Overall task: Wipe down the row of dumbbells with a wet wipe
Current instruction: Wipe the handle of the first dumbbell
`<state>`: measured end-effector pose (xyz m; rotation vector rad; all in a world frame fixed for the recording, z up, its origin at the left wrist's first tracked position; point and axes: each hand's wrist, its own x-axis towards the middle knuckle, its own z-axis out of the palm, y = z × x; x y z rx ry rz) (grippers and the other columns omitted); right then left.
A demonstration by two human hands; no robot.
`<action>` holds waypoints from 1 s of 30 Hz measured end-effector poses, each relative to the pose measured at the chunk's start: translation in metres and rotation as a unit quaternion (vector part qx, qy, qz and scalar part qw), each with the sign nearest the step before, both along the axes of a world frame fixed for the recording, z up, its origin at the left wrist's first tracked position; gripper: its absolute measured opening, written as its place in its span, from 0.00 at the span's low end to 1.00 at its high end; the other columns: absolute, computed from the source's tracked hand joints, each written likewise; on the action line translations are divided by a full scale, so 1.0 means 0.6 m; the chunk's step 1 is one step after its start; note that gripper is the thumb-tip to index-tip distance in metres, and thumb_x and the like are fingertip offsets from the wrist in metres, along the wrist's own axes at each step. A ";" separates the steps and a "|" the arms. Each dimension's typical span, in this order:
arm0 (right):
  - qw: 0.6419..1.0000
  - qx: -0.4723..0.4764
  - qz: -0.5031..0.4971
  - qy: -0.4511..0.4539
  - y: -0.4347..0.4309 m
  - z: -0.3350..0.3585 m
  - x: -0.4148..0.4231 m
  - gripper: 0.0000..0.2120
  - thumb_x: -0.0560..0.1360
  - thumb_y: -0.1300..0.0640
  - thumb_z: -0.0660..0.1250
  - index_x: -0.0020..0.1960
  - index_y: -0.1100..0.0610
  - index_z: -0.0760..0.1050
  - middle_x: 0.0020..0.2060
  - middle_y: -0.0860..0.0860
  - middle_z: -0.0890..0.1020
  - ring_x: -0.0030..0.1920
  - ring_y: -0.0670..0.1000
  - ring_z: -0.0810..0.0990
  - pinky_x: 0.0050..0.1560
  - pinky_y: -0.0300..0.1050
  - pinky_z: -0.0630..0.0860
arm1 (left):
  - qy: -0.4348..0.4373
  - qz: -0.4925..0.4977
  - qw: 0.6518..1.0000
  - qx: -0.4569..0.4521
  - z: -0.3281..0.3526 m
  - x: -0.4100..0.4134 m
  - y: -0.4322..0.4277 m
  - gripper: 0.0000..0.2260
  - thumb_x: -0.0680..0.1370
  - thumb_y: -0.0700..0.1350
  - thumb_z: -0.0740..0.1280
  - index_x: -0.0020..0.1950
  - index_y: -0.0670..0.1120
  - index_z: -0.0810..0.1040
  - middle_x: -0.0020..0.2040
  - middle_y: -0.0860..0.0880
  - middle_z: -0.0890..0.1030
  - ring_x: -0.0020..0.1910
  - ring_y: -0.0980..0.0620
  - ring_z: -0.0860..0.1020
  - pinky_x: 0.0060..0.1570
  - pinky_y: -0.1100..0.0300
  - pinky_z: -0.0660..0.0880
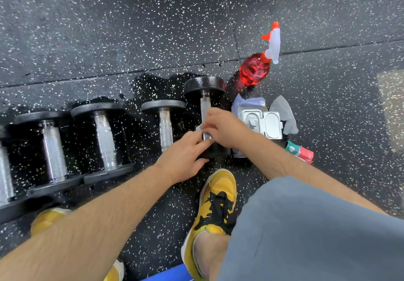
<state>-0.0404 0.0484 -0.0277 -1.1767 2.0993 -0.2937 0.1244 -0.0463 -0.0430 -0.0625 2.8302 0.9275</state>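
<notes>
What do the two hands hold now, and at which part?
The right hand and left hand hold a wet wipe around the rightmost dumbbell's handle, near its closer end.

The floor point(109, 18) under me is black with little white dots. Thin lines point(65, 80) cross it far off. A wet patch point(157, 82) shines.

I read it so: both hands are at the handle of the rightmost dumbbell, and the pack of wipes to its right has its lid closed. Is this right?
Not quite. The head view shows the lid of the pack of wipes flipped open, not closed. The left hand and right hand are indeed at the handle of the rightmost dumbbell, pack to its right.
</notes>
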 end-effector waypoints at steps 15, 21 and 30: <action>0.998 0.018 -0.020 -0.063 0.012 0.001 0.003 0.04 0.76 0.57 0.73 0.49 0.53 0.86 0.42 0.42 0.76 0.49 0.47 0.77 0.55 0.45 0.75 | -0.012 0.061 0.998 0.029 -0.002 0.000 -0.001 0.18 0.74 0.51 0.73 0.57 0.45 0.72 0.52 0.52 0.68 0.51 0.55 0.67 0.53 0.58 0.74; 0.988 0.121 -0.002 -0.094 0.006 0.015 -0.019 0.04 0.76 0.56 0.73 0.49 0.49 0.86 0.40 0.42 0.80 0.46 0.46 0.79 0.51 0.42 0.76 | 0.006 0.068 0.997 0.024 0.000 -0.003 0.002 0.18 0.72 0.52 0.75 0.54 0.45 0.74 0.50 0.52 0.68 0.49 0.57 0.63 0.51 0.61 0.72; 0.978 0.176 -0.023 -0.111 0.001 0.024 -0.028 0.05 0.77 0.58 0.71 0.51 0.51 0.85 0.45 0.45 0.84 0.43 0.44 0.78 0.41 0.37 0.72 | 0.004 0.074 0.997 0.028 0.004 0.000 0.001 0.18 0.72 0.51 0.75 0.55 0.45 0.75 0.50 0.52 0.69 0.50 0.55 0.67 0.50 0.59 0.74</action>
